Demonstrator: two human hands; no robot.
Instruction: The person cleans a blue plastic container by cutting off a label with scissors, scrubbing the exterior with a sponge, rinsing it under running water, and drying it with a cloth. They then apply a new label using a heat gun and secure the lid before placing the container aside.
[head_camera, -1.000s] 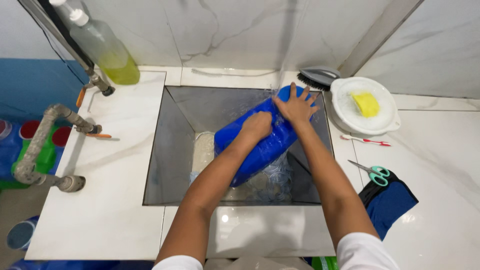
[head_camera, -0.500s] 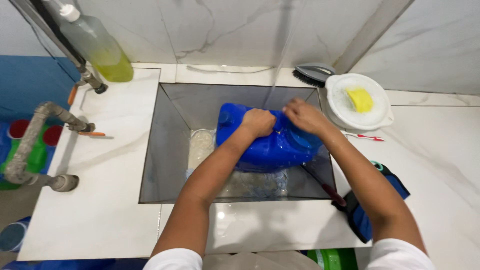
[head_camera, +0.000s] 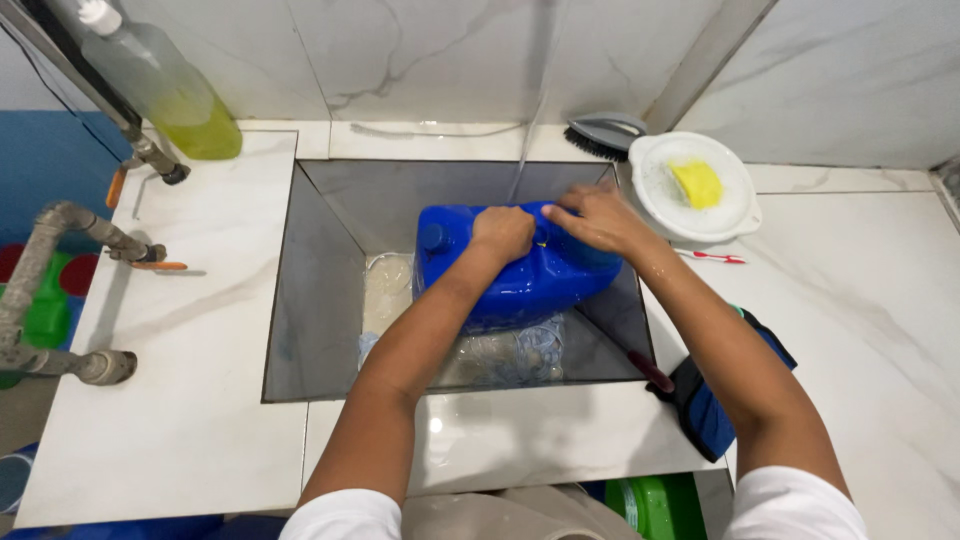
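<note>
Nearest the camera, a dark blue pouch (head_camera: 715, 405) with a red-handled tool hangs over the front edge of the marble counter (head_camera: 190, 400), to the right of the square sunken sink (head_camera: 320, 300). Both forearms reach forward over that edge into the basin. There a blue plastic jug (head_camera: 520, 270) lies on its side above clear plastic bottles, its long axis running left to right, its neck toward the left. The left hand (head_camera: 503, 235) is curled closed on the jug's upper side near the middle; the right hand (head_camera: 592, 215), fingers spread flat, presses on the top at the right end, so both are touching it. A thin stream of water falls just behind them. Beyond, a white bowl (head_camera: 735, 205) holds a yellow sponge (head_camera: 697, 183), beside a grey brush (head_camera: 605, 132).
</note>
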